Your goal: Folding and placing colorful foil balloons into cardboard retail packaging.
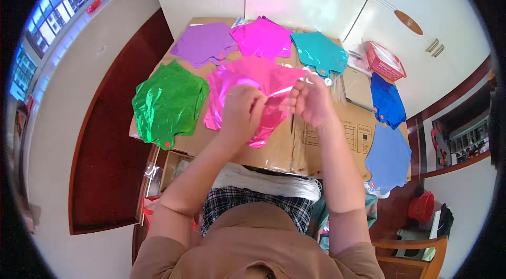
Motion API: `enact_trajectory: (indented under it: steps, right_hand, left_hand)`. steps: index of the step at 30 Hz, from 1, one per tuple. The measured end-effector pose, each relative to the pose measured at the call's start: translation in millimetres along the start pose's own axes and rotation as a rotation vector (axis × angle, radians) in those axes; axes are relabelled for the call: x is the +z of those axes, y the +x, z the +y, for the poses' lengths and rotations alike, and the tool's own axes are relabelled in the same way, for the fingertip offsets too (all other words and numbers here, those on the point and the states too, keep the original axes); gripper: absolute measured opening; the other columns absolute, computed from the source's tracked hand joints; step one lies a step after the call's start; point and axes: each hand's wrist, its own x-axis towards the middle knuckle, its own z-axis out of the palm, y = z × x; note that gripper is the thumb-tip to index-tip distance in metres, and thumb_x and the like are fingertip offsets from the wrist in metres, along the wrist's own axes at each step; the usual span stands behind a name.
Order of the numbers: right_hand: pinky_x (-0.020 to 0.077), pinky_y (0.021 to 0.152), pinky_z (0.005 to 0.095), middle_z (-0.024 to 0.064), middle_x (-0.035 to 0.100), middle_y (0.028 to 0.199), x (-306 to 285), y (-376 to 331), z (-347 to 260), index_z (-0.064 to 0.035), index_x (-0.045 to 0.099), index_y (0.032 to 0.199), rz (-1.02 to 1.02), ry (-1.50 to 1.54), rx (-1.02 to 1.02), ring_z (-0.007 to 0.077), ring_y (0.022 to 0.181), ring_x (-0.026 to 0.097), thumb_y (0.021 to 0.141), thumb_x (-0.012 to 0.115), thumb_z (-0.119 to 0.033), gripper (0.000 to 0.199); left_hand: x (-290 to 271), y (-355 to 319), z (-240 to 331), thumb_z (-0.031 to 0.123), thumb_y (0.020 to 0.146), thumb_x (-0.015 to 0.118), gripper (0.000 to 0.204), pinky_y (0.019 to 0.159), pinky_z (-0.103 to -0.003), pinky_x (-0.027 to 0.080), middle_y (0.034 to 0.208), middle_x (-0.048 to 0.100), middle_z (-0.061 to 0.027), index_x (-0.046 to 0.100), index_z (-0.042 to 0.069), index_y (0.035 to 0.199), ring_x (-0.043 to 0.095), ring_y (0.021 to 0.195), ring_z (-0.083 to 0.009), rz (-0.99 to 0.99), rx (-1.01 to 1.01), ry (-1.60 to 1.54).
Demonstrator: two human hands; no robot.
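Observation:
A shiny pink foil balloon [271,76], flat and creased, is lifted over the table in front of me. My left hand [243,113] is closed with its fingers curled in against the pink foil; the exact grip is partly hidden. At the balloon's right corner is my right hand [312,101], its fingers bent and apart, slightly blurred. Further flat foil balloons lie in piles around: a green pile [168,101] to the left, a purple pile [204,43] and a magenta pile [262,38] at the back, and a teal pile [320,52] at the back right.
Cardboard [337,134] covers the table. On the right lie dark blue foil [388,100] and light blue foil [389,157]. A red basket [385,61] stands by the white cabinet [305,0]. Clear plastic [263,181] lies at the front edge; a wooden chair [437,258] is right.

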Motion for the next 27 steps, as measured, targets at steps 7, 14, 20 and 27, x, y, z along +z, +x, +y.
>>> enact_trajectory:
  steps: [7, 14, 20, 27]
  right_hand:
    - [0.0484, 0.078, 0.0276, 0.0041, 0.066, 0.094, -9.6, -23.3, 41.6, -0.0041, 0.063, 0.102, 0.617, -0.583, -0.366, 0.0111, 0.084, 0.061, 0.090, 0.061, -0.016, 0.017]
    - [0.0494, 0.087, 0.0348, 0.0054, 0.063, 0.110, -18.4, -68.0, 22.6, -0.0059, 0.054, 0.117, 0.403, -0.260, -0.536, 0.0173, 0.098, 0.062, 0.091, 0.058, -0.016, 0.029]
    - [0.0468, 0.088, 0.0344, 0.0060, 0.061, 0.115, -36.7, -96.0, 30.4, -0.0055, 0.053, 0.118, 0.550, -0.315, -0.500, 0.0171, 0.101, 0.059, 0.091, 0.059, -0.018, 0.031]
    - [0.0415, 0.091, 0.0352, 0.0138, 0.057, 0.111, 25.0, -103.0, 44.3, 0.0022, 0.056, 0.110, 1.032, -1.531, -0.762, 0.0241, 0.103, 0.054, 0.076, 0.074, -0.022, 0.045]
  left_hand:
    - [13.1, -29.6, -5.6, 0.015, 0.084, 0.063, 0.023, 0.097, -0.038, 0.040, 0.116, 0.056, -0.0123, 0.060, 0.003, 0.104, 0.051, 0.113, -0.0265, 0.043, -0.191, -0.144]
    - [-6.5, -23.2, -15.1, 0.022, 0.092, 0.052, 0.035, 0.093, -0.037, 0.045, 0.118, 0.056, -0.0126, 0.050, 0.002, 0.121, 0.054, 0.109, -0.0210, -0.218, -1.166, -1.502]
    - [23.6, -19.3, 1.1, 0.011, 0.088, 0.058, 0.021, 0.070, -0.031, 0.052, 0.099, 0.064, -0.0098, 0.059, 0.002, 0.107, 0.063, 0.079, -0.0144, -0.258, -1.188, -1.350]
    - [29.2, -19.3, 28.6, 0.002, 0.082, 0.065, 0.019, 0.063, -0.023, 0.048, 0.085, 0.066, -0.0019, 0.063, 0.001, 0.101, 0.060, 0.073, -0.0076, -0.286, -0.795, -0.835]
